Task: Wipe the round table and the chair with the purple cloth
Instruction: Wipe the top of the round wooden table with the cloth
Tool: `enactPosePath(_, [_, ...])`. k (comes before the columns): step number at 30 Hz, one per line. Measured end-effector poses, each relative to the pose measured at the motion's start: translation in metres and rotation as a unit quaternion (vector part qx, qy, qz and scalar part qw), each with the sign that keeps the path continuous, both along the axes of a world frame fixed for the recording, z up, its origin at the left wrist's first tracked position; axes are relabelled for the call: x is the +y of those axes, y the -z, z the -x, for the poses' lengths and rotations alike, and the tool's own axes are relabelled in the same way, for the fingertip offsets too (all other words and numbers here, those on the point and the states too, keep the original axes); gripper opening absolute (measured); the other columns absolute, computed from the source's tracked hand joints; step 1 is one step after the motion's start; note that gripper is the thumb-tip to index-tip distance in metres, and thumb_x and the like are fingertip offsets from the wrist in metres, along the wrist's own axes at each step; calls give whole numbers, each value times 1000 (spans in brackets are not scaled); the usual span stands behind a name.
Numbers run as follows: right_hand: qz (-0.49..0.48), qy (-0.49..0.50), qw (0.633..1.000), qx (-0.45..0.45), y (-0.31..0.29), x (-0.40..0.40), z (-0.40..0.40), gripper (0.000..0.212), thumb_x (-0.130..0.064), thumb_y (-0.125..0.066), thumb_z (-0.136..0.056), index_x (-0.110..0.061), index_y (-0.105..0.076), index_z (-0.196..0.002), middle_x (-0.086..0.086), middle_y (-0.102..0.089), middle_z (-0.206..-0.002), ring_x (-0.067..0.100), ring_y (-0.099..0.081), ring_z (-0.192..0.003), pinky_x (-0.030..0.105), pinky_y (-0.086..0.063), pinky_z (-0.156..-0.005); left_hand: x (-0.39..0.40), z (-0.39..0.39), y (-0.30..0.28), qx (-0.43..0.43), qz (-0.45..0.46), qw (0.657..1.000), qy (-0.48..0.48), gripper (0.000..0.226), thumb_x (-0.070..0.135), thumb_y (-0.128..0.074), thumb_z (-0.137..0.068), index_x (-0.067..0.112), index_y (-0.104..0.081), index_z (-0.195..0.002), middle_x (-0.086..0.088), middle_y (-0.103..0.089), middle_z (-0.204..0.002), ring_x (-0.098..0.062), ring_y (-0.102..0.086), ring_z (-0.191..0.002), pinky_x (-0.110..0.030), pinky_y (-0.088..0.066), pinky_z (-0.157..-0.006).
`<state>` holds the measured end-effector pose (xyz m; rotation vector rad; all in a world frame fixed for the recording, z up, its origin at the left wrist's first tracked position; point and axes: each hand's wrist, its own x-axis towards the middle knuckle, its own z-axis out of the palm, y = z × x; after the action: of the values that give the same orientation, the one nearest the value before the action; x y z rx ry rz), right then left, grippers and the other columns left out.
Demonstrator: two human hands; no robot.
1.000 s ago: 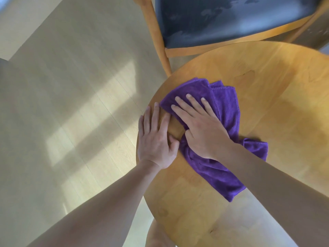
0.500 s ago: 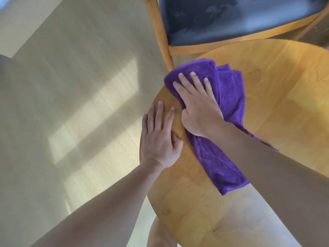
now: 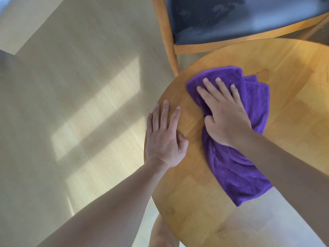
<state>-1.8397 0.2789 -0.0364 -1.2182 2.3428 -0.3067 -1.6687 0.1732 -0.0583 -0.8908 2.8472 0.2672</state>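
Observation:
The purple cloth (image 3: 236,168) lies bunched on the round wooden table (image 3: 284,107), near its left side. My right hand (image 3: 223,111) presses flat on the cloth's far end, fingers straight and spread. My left hand (image 3: 164,135) rests flat on the bare wood at the table's left edge, just left of the cloth, holding nothing. The chair (image 3: 231,20), with a dark seat in a wooden frame, stands beyond the table's far edge.
Pale wood flooring (image 3: 71,104) with patches of sunlight fills the left half of the view. A chair leg (image 3: 169,50) comes down close to the table's far-left edge. A table leg (image 3: 160,232) shows below the near edge.
My right hand has slid the cloth from the table's far-left rim a little to the right and inward. My left hand has stayed flat at the left edge.

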Motion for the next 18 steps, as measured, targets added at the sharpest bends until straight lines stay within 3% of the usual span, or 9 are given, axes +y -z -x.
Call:
enactPosePath(5, [1,33,999,10,1,-49,1,75,-16,-41,-90,-22,-18,-161,-3,-3,-171,22,8,-156,48,8,-126,0,-1,0,-1,3,1000,1,77,40,-44,-86,23,-29,-160,-11,-16,-171,-33,-9,-158,-53,-15,-127])
enactPosePath(11, [28,-67,997,-9,0,-41,-20,86,-31,-6,-77,-20,-25,-160,-2,-10,-170,23,2,-157,47,4,-126,0,0,-1,1,2,1000,0,76,39,-44,-85,21,-34,-157,-12,-18,-170,-34,-10,-158,-55,-17,-126])
enactPosePath(18, [10,-101,995,-18,-3,8,-25,83,-27,-13,-78,-23,-23,-161,-6,-9,-170,16,3,-157,44,2,-127,0,0,-1,11,-7,1000,-2,71,36,-46,-84,19,-38,-152,-12,-18,-170,-33,-10,-158,-55,-17,-126])
